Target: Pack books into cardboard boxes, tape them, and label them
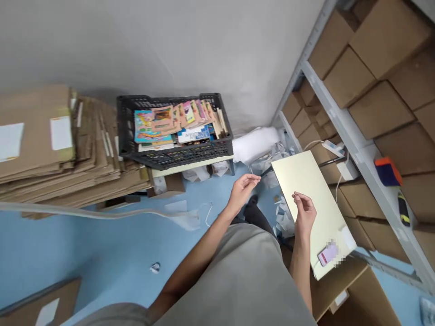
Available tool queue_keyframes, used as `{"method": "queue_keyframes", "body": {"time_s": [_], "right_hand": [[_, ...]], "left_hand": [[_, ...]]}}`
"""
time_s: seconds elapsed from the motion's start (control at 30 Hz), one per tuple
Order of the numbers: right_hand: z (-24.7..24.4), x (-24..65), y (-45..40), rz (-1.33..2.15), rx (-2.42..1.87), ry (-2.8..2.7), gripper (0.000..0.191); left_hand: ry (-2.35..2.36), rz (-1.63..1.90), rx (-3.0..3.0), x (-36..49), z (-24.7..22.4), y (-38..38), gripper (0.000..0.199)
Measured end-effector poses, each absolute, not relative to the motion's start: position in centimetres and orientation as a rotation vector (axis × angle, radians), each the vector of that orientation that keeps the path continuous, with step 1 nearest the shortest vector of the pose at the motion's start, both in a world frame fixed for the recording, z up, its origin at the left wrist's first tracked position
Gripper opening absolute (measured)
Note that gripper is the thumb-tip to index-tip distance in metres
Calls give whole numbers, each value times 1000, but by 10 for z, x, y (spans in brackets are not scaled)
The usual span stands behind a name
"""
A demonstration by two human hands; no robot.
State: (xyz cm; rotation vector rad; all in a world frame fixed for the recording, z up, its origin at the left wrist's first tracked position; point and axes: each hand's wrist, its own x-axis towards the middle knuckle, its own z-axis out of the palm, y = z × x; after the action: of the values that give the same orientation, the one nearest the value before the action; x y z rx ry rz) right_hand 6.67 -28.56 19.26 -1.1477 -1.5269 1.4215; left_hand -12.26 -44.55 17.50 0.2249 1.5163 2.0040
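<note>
My left hand [243, 192] is raised above the blue floor, thumb and fingertips pressed together in a pinch. Over the left edge of a pale yellow tabletop [319, 181] my right hand [305, 212] also pinches thumb against forefinger. Whatever either pinch holds, if anything, is too small to make out. The two hands are apart, fingertips facing each other. A phone [327, 254] with a cable lies on the tabletop near its lower end. Up and left of my left hand, a black plastic crate [183, 156] holds several colourful booklets [166, 120].
Stacked flattened cardboard [37, 149] stands at left, with a translucent plastic strip [102, 212] in front. Metal shelving [343, 122] with brown boxes [380, 113] rises at right. A white roll [254, 145] lies by the wall. An open carton [360, 299] sits lower right.
</note>
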Motion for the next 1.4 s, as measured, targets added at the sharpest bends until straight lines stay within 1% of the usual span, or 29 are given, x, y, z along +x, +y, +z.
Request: {"method": "queue_keyframes", "body": {"time_s": [0.23, 0.37, 0.53, 0.73, 0.83, 0.97, 1.03, 1.1, 1.17, 1.23, 1.27, 1.33, 1.4], "right_hand": [[179, -85, -255, 1714, -964, -1754, 40], [186, -179, -247, 1913, -735, -1953, 36], [198, -277, -253, 2107, -421, -2188, 32], [193, -362, -312, 2310, -179, -2331, 37], [184, -384, -356, 2411, -78, -2388, 39], [165, -399, -411, 2466, 57, -2515, 39], [151, -408, -436, 2452, 74, -2595, 39], [133, -419, -460, 2384, -5, -2686, 39], [115, -433, -483, 2179, -168, -2844, 34], [99, -447, -503, 1894, -328, -3019, 23], [93, -454, -512, 1767, -386, -3084, 22], [83, -464, -527, 1607, -455, -3148, 28], [78, -468, -538, 1532, -500, -3156, 33]], "left_hand": [[1765, 2174, -21, -223, 177, -476, 36], [1917, 2244, -230, -270, 182, -501, 38], [1998, 2359, -530, -300, 185, -526, 41], [2007, 2434, -761, -315, 175, -566, 47], [1997, 2458, -875, -324, 165, -595, 48], [2035, 2455, -925, -345, 144, -640, 43], [2083, 2413, -872, -361, 131, -662, 41], [2111, 2339, -815, -382, 115, -681, 45], [2154, 2227, -748, -406, 101, -695, 50], [2261, 2071, -614, -428, 87, -703, 53], [2320, 1983, -518, -437, 82, -705, 54], [2406, 1812, -321, -450, 71, -707, 58], [2468, 1699, -176, -455, 61, -706, 62]]}}
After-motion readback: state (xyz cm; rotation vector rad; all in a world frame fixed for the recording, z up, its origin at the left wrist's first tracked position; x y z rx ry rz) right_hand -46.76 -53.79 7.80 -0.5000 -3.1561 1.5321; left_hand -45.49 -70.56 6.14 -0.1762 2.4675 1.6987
